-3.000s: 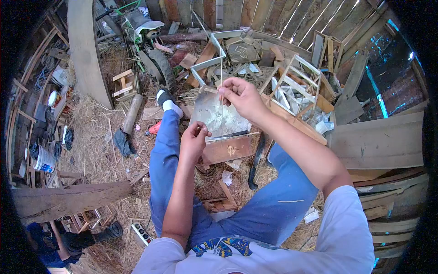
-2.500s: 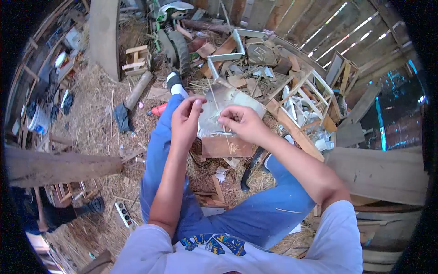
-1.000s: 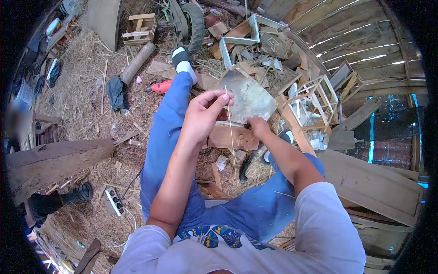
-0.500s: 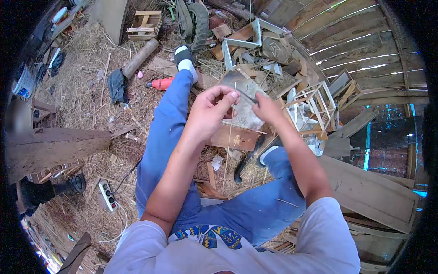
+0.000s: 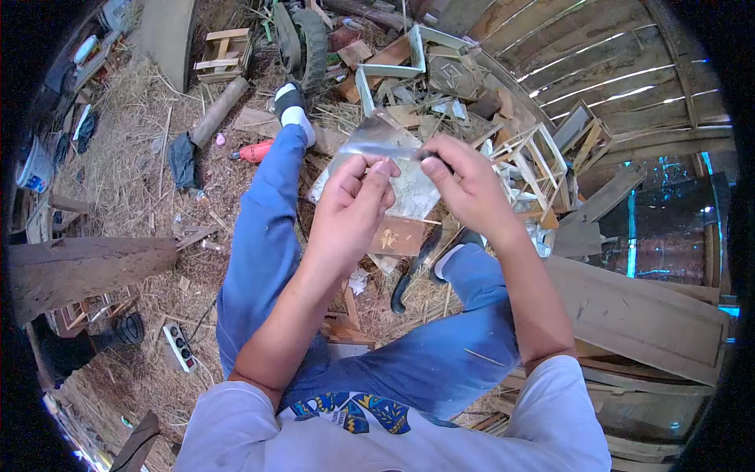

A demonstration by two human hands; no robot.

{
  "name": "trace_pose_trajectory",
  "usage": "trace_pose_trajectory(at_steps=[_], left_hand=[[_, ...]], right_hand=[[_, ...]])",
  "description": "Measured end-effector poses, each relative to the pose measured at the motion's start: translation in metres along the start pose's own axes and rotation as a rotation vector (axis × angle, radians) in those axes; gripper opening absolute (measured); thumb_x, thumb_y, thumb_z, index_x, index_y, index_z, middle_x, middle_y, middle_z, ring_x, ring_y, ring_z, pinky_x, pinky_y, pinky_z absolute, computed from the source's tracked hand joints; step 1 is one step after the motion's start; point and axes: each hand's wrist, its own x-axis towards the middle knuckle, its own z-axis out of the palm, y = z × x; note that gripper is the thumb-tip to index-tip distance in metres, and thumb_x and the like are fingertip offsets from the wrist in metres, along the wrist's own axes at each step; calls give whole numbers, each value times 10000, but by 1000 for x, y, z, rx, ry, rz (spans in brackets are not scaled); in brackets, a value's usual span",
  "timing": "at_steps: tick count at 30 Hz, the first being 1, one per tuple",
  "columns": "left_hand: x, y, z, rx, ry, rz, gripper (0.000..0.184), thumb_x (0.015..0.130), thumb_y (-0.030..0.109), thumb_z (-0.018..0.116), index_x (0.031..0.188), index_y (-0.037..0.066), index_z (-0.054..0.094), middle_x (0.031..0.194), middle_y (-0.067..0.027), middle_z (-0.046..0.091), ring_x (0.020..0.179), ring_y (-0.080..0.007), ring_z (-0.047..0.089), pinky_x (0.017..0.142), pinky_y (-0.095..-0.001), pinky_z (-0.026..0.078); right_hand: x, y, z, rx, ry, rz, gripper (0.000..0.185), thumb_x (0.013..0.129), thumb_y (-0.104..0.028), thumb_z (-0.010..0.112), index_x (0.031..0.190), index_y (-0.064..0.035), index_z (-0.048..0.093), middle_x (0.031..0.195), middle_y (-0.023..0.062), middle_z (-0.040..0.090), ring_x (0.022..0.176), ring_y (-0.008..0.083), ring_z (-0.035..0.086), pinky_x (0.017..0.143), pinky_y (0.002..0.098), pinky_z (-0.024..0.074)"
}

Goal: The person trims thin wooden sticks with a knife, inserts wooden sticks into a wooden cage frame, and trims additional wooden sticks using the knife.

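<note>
My right hand (image 5: 464, 185) is closed round the dark handle of a knife, whose blurred blade (image 5: 373, 149) points left, just above the fingertips of my left hand (image 5: 354, 197). My left fingers are pinched together; the thin stick they held earlier is hardly visible now. Beneath both hands lies a worn metal sheet (image 5: 413, 193) with a reddish-brown wooden block (image 5: 395, 237) at its near edge.
A curved black tool (image 5: 403, 291) lies between my legs, and a red tool (image 5: 253, 152) by my left leg. A power strip (image 5: 180, 348) rests on the straw at lower left. Wooden frames (image 5: 535, 169) and scraps are piled at the right. Another person's leg (image 5: 102, 337) shows at left.
My right hand took up the knife from the metal sheet and has raised it, its blade now across the top of my left hand. My left hand has moved slightly down and left.
</note>
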Motion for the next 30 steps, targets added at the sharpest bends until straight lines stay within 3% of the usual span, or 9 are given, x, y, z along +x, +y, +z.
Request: trace_pose_trajectory(at_steps=[2,10,13,16,21,23,24,25,30], left_hand=[[-4,1,3,24,0,1,188,1103,216,515,1113,61,620,740,46,524,595,-8,383,522,-203,279],[-11,-6,16,-17,-11,132,117,1078,104,530,1064,25,615,853,40,534,686,-19,402,571,-217,319],[-11,-13,16,34,-44,223,126,1081,143,552,1103,41,623,880,60,556,643,2,396,531,-197,287],[-15,-4,20,116,-33,211,121,1083,111,515,1032,44,602,775,68,469,662,-17,379,568,-215,292],[-20,7,19,113,-41,178,157,1097,150,508,1005,55,593,742,78,434,642,-11,356,557,-217,269],[-26,13,21,114,-35,154,172,1102,163,503,998,57,589,739,77,430,637,-9,349,552,-217,263],[-32,17,24,93,-70,127,184,1107,174,495,999,58,589,737,76,432,637,-7,350,550,-215,261],[-35,19,25,72,-104,101,195,1112,184,488,1001,60,589,735,76,434,636,-5,351,548,-214,259],[-23,10,16,-6,-59,90,193,1109,195,488,1030,56,595,711,72,442,588,-4,340,506,-211,234]], right_hand=[[-4,-4,0,-55,-1,-39,210,996,-242,646,1002,-31,644,944,165,661,933,389,649,791,445,512],[-15,-4,-6,-105,-2,-142,223,960,-259,686,964,-41,643,894,150,664,868,384,654,743,464,509],[-17,-7,-9,-123,4,-151,232,950,-270,694,955,-43,642,879,148,662,849,387,651,725,466,507],[-19,-8,-8,-140,25,-154,241,941,-280,700,951,-46,643,876,148,659,844,389,648,717,469,505],[-18,-10,-9,-202,69,-160,240,956,-276,691,962,-40,650,868,153,653,834,392,649,709,461,504],[-16,-3,-9,-139,270,119,243,984,-273,671,983,-30,658,859,159,651,810,387,649,697,440,502],[-13,-5,-21,-182,230,272,242,1002,-268,656,1016,-27,671,873,166,661,808,376,656,702,415,507],[-15,-1,-26,-186,234,273,242,1002,-268,656,1016,-27,671,873,166,661,808,376,656,702,415,507],[-17,-8,-15,-130,246,-4,215,978,-249,679,991,-34,680,918,144,698,835,369,674,719,424,518]])
